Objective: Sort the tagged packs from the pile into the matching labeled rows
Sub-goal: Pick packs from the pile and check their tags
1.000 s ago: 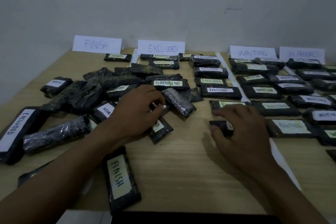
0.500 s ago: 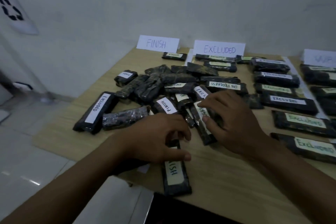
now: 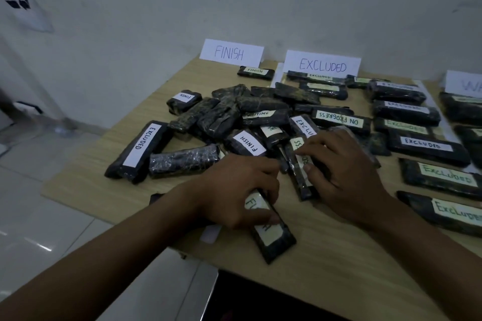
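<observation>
Partly sorted: EXCLUDED row (image 3: 407, 112) well filled along the bench's far-right side, FINISH row (image 3: 255, 73) has one pack. Pile (image 3: 234, 117) mid-bench still large. Left hand (image 3: 234, 190) fingers grasp a FINISH pack (image 3: 273, 237) near the front edge; right hand (image 3: 344, 172) fingers press an ON PROGRESS pack (image 3: 300, 177). Packs: dark, crinkly film-wrapped bricks with paper tags.

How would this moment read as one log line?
left hand: gripping FINISH pack | right hand: on pile pack | FINISH row: one pack
</observation>
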Demonstrator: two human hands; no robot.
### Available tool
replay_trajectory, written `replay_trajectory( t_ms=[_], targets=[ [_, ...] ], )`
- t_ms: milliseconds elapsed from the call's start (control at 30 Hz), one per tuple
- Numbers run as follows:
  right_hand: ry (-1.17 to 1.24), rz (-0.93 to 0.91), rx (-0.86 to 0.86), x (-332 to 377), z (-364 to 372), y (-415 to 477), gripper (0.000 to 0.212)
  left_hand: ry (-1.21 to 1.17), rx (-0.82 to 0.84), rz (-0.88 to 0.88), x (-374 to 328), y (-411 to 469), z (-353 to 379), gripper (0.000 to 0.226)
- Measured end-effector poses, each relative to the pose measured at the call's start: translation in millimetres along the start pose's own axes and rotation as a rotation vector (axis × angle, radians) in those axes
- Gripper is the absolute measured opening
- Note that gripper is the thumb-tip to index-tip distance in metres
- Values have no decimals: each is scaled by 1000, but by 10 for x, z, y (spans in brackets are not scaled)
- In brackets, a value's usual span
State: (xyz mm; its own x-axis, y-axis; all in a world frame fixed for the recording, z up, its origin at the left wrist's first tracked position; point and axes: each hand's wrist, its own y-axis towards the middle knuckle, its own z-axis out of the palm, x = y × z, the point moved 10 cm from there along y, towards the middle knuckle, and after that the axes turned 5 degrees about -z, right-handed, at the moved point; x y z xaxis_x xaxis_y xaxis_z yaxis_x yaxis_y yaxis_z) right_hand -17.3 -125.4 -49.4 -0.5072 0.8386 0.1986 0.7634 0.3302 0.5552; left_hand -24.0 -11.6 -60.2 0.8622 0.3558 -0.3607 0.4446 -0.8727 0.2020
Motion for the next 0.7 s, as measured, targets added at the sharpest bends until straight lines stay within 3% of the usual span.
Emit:
replay_trajectory(
  t_ms=[233, 433, 600, 700],
  targets=[
    [94, 66, -56, -101, -131, 99, 24, -315, -174, -52, 121, 256, -317, 20],
    [155, 167, -113, -405, -220, 496, 24, -566, -395, -388, 808, 425, -848, 15],
    [84, 173, 45, -619, 112, 939, 24, -644, -610, -684, 1953, 558, -1374, 19],
    [51, 183, 139, -696, 334, 1149, 25, -623, -543, -865, 2691, 662, -1486, 13]
  ],
)
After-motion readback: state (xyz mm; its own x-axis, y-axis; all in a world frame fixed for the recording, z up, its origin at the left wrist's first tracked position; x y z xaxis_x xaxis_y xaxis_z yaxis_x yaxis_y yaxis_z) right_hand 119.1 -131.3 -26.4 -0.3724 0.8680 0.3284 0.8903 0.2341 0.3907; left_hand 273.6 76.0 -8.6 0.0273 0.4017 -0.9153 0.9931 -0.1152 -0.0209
